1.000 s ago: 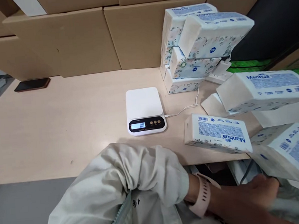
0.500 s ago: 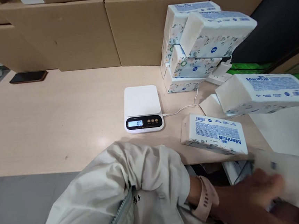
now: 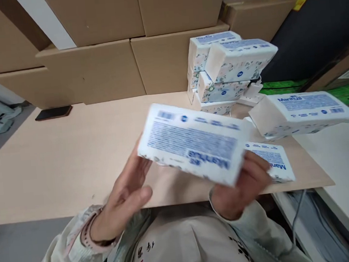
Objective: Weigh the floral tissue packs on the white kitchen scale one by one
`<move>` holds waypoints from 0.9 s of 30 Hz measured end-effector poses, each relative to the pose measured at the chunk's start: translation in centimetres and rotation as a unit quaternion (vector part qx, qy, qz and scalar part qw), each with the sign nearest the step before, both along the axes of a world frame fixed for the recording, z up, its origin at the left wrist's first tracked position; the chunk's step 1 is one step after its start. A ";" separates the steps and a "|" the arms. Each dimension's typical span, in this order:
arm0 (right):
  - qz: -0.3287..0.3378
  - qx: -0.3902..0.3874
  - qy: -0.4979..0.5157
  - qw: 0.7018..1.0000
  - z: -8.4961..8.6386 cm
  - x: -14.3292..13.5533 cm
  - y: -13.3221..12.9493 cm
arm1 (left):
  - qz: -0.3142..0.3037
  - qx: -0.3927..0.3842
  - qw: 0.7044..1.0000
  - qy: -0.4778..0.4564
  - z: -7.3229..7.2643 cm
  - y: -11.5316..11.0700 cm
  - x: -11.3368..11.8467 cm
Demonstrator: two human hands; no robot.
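Observation:
A white tissue pack (image 3: 190,142) with blue print is held tilted above the table in front of me. My right hand (image 3: 243,184) grips its lower right end. At the left end is my left hand (image 3: 126,194), its fingers reaching behind the pack and its thumb apart from it; the fingertips are hidden. The white scale seen earlier is now covered by the pack. Just right of my right hand, another tissue pack (image 3: 273,159) lies on the table, partly hidden. A further tissue pack (image 3: 304,111) sits behind that one, near the right edge.
Several tissue packs are stacked (image 3: 230,67) at the back right. Cardboard boxes (image 3: 108,71) form a wall along the back of the table (image 3: 58,169). A dark phone (image 3: 53,113) lies at the far left. Green packages (image 3: 285,86) stand behind on the right.
Both hands have come from the lower right to the middle, bringing the tissue pack over the table. The view has tilted up, and the scale has become hidden.

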State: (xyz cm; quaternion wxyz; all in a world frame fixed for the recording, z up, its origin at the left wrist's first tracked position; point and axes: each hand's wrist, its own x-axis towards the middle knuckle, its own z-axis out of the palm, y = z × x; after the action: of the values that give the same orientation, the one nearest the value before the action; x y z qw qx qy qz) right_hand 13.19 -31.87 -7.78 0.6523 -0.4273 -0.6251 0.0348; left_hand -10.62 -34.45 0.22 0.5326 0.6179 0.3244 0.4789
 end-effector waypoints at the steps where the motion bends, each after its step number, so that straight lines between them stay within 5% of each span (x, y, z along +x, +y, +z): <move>1: 0.016 0.005 0.006 1.000 -0.2 -0.8 0.9 | 0.034 -0.008 0.999 -0.006 -0.7 0.4 -0.5; 4: 0.080 -0.089 0.039 0.992 -0.6 -2.8 3.8 | 0.087 -0.025 0.996 -0.007 -3.0 2.6 -1.1; 9: 0.092 -0.252 0.086 0.959 -1.4 -3.0 6.7 | 0.056 -0.055 0.996 -0.033 -6.5 6.9 -0.7; 13: 0.084 -0.287 0.092 0.950 -1.9 -2.5 7.7 | 0.039 -0.061 0.997 -0.029 -7.7 8.1 -0.5; 22: 0.156 -0.347 0.062 0.923 -2.4 -2.5 7.8 | 0.065 -0.054 0.996 0.013 -7.9 7.1 -1.2; 27: 0.093 -0.250 0.004 0.964 -2.2 -2.5 6.3 | 0.151 -0.021 0.988 0.004 -9.2 7.0 -2.3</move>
State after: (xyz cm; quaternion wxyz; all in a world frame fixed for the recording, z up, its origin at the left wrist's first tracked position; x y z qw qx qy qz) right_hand 10.73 -25.57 -10.01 0.5216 -0.5162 -0.6308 0.2521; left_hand -12.96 -27.50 -9.02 0.4658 0.5523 0.4265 0.5442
